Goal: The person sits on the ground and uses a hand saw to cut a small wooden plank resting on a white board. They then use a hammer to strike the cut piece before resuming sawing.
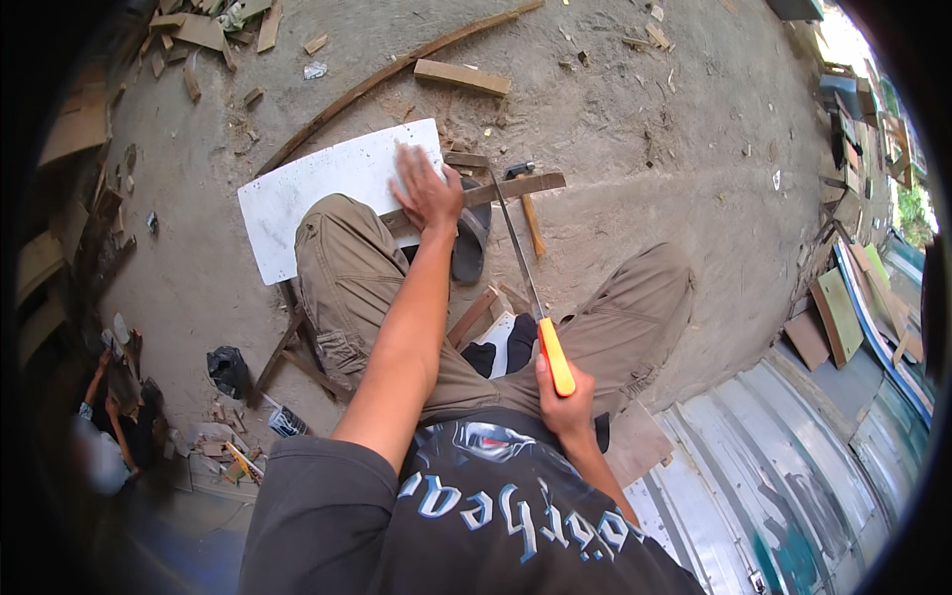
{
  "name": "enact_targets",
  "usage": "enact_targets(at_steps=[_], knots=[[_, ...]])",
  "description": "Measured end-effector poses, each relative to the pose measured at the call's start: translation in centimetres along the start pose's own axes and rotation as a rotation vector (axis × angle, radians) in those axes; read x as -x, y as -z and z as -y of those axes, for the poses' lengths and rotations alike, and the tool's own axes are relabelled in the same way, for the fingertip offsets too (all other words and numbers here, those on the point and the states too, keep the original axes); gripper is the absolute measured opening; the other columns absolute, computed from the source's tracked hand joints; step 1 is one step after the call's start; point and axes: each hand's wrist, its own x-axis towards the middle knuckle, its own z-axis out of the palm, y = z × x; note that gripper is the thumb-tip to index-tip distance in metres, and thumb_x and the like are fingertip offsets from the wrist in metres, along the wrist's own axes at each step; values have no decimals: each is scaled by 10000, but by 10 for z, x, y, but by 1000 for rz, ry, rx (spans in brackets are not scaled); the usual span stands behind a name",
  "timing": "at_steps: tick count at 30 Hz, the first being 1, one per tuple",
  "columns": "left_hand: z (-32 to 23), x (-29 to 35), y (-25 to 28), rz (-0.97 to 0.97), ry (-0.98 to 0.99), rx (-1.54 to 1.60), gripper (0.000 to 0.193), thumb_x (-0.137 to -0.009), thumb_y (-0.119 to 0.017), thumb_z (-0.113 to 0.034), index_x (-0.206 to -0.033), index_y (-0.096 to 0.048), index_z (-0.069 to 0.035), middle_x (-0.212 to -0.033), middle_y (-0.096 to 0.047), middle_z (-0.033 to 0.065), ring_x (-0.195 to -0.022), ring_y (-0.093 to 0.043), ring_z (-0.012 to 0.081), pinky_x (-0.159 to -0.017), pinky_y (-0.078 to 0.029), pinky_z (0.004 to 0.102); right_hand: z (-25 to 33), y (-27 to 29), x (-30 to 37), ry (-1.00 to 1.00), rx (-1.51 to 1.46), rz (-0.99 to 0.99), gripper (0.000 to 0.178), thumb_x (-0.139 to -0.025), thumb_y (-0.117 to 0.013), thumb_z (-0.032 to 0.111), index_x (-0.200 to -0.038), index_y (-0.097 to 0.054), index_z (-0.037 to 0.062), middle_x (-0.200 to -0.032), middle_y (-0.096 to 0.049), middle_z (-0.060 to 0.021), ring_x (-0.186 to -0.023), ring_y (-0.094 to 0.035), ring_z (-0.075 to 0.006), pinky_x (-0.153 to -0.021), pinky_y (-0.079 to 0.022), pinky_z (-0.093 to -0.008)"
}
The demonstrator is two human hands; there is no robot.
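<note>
My right hand point(567, 395) is wrapped round the yellow-orange handle of a handsaw point(524, 256). Its long blade points away from me and crosses a narrow wooden strip point(531, 187) near the strip's right end. Over the strip's left part lies my left hand point(433, 198), fingers stretched out above a white board point(332, 181) and slightly blurred. The palm presses on or just beside the strip; the exact contact is hidden. The white board lies beyond my left knee. A hammer point(531, 213) with a wooden handle is on the ground right of the blade.
A dark sandal point(470, 243) shows beneath the strip. Beyond lie a wood block point(462, 77) and a long curved batten point(382, 94). Wood scraps point(203, 32) are piled far left. Corrugated metal sheets point(783, 446) lie at right. Another person point(109, 436) works at lower left.
</note>
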Motion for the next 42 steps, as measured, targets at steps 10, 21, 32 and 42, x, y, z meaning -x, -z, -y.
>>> enact_targets(at_steps=[10,21,32,42], knots=[[-13,13,12,71,-389,118,513,-811,-692,-318,-1199,-525,-27,-1166,-556,140,-1184,-488,301,-1107,-267,498,29,-8,-30,49,1,70,310,-931,-683,244,-781,-625,-20,-548,-529,-103,-479,-494,-159,-491,-403,-337],[-21,24,26,369,-588,-24,241,-719,-720,-166,-921,-645,-58,-915,-711,152,-1015,-656,289,-1051,-413,414,32,7,15,-37,11,41,315,-945,-675,248,-805,-639,-32,-552,-494,-41,-533,-440,-89,-491,-377,-314],[-9,-3,1,407,-565,-20,142,-802,-540,-117,-817,-657,-38,-760,-707,193,-730,-712,336,-712,-555,434,45,5,-1,-59,67,49,286,-941,-680,228,-866,-665,-48,-573,-541,-81,-544,-470,-84,-501,-394,-303],[-10,-2,2,490,-586,-7,103,-782,-547,-115,-785,-635,-61,-716,-697,193,-703,-708,317,-759,-527,399,34,-28,-74,-56,62,50,272,-937,-679,199,-807,-657,-39,-542,-509,-69,-515,-445,-88,-480,-381,-320]])
